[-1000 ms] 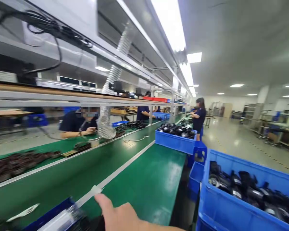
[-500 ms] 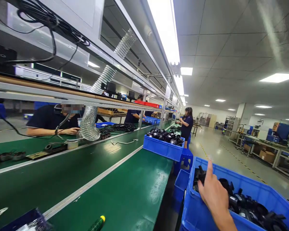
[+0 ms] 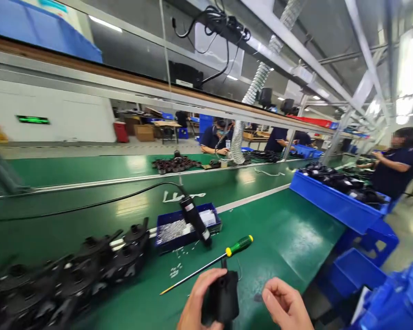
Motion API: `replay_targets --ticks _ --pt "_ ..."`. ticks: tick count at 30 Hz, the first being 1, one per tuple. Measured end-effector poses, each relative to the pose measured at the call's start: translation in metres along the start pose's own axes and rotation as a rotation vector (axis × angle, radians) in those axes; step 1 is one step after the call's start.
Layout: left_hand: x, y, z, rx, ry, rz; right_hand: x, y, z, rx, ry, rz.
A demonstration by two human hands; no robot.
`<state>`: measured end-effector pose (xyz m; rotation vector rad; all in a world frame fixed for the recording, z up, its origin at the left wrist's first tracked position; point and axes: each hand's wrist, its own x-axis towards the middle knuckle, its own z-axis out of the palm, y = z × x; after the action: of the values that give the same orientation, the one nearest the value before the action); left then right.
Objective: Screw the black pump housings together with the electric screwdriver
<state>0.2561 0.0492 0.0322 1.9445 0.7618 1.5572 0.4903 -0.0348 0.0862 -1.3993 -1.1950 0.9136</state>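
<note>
Gripping a black part point(image 3: 224, 297) at the near edge of the counter point(image 3: 289, 233), the left hand point(image 3: 197, 306) comes up from the bottom of the view with its thumb laid across the top left of the part and its fingers wrapped behind it. The hand is clamped firmly on the part and holds it upright just above the green surface. The right hand point(image 3: 285, 306) sits just to the right, apart from the part, with its thumb pointing left toward it and its fingers loosely curled. Nothing shows inside this hand.

The black part is a blocky moulded plastic piece with a matt finish. It is rounded at the lower corners, and a short thin stub stands up from its top. Its near side faces the camera and its lower end is cut off by the picture's edge.

Just beyond the hands a screwdriver point(image 3: 239, 245) with a green and yellow handle lies slantwise on the counter, its shaft running down to the left. Farther left, a black powered driver point(image 3: 195, 221) on a cable leans over a blue tray point(image 3: 165, 219) of small silvery screws. A pile of black parts point(image 3: 89, 266) lies at the near left. At the far right stands a blue bin point(image 3: 333, 207) filled with dark parts, and a co-worker point(image 3: 395, 167) stands beyond it.
</note>
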Motion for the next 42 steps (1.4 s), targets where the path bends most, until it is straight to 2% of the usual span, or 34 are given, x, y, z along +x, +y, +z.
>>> replay_targets --ticks 3,6,12,26,30,33,36,39,42 --pt "0.005 -0.003 0.001 0.045 0.017 0.083 0.012 -0.009 0.026 0.079 -0.228 0.083" --pt "0.009 -0.001 0.000 0.035 -0.025 0.129 0.021 -0.023 0.035 0.049 -0.290 0.083" --pt "0.013 0.009 -0.002 -0.035 -0.106 0.081 0.032 -0.035 0.042 -0.020 -0.301 0.116" --pt "0.015 0.011 -0.001 -0.070 -0.106 0.058 0.034 -0.035 0.048 -0.011 -0.320 0.154" --pt "0.016 0.009 -0.001 -0.065 -0.100 0.054 0.030 -0.027 0.049 -0.087 -0.306 0.112" --pt "0.015 0.008 -0.001 -0.064 -0.097 0.057 0.024 -0.021 0.048 -0.267 -0.275 -0.034" --pt "0.012 0.008 0.001 -0.081 -0.067 0.057 0.023 -0.017 0.044 -0.377 -0.142 -0.167" --pt "0.013 0.005 0.001 -0.101 -0.018 0.075 0.026 -0.011 0.040 -0.320 0.002 -0.138" --pt "0.017 0.001 -0.001 -0.103 -0.048 0.214 0.027 0.003 0.045 -0.368 -0.100 -0.110"
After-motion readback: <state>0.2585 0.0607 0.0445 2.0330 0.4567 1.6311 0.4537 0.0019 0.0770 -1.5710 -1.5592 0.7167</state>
